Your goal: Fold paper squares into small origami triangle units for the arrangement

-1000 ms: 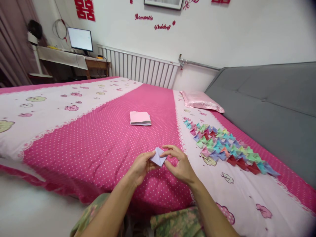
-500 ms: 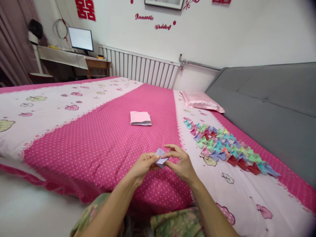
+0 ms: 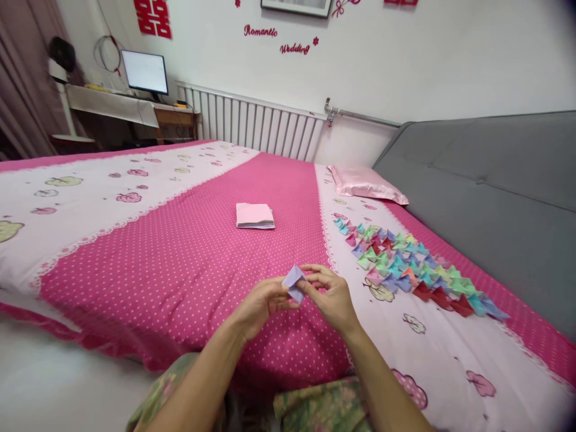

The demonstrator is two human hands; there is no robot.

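A small lavender piece of folded paper (image 3: 294, 282) is held between my two hands above the near edge of the bed. My left hand (image 3: 265, 303) pinches its left side between thumb and fingers. From the right, my right hand (image 3: 327, 294) grips it, with the thumb across its face and the fingers behind. Beyond my hands, a stack of square paper sheets (image 3: 254, 215), pink on top, lies on the bed. Rows of small folded paper boats (image 3: 405, 264) in several colours stand to the right.
The bed (image 3: 189, 258) has a pink dotted and white patterned cover. A pink pillow (image 3: 366, 183) rests near the grey headboard (image 3: 486, 174). Behind are a radiator (image 3: 256, 120) and a desk with a monitor (image 3: 144, 72); a fan (image 3: 62, 55) stands at far left.
The lavender paper has been turned slightly in my hands. My right thumb has moved up onto its face, and my left fingers have shifted at its left side.
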